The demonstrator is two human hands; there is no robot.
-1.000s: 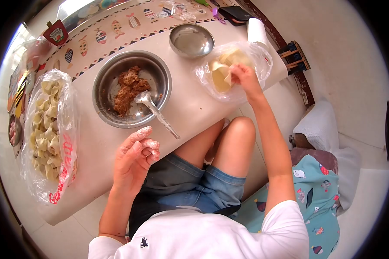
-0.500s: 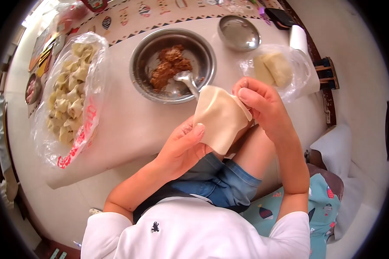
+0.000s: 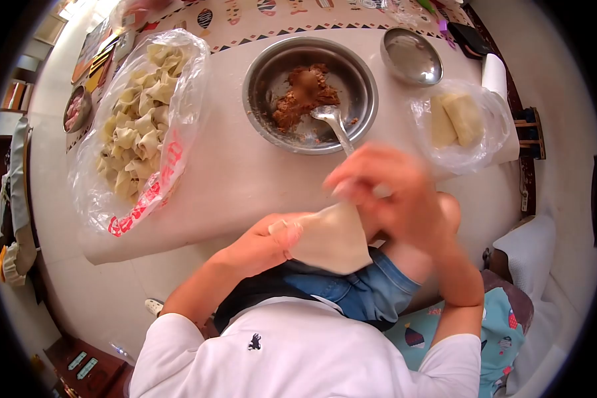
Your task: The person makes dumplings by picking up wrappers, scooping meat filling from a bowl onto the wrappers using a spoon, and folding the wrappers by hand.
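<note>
A pale dough wrapper (image 3: 331, 240) is held above my lap by my left hand (image 3: 262, 244), its thumb pressed on the wrapper's left side. My right hand (image 3: 385, 192) is blurred by motion just above the wrapper's right part, near the spoon handle; whether its fingers touch anything is unclear. Beyond the hands, a steel bowl (image 3: 260, 119) holds brown minced filling (image 3: 304, 96) and a metal spoon (image 3: 331, 123). To the right, stacked wrappers (image 3: 459, 119) lie on a clear plastic bag (image 3: 494, 142).
Folded dumplings (image 3: 139, 132) fill a clear bag at the left of the table (image 3: 225, 192). A small steel bowl (image 3: 411, 56) stands at the back right, beside a dark flat object (image 3: 469, 40) and a white roll (image 3: 494, 76). A bowl of pinkish food (image 3: 77, 109) is far left.
My right hand has left the wrapper stack, and a wrapper is now in my left hand over the lap. The view has shifted, so the table things appear farther right.
</note>
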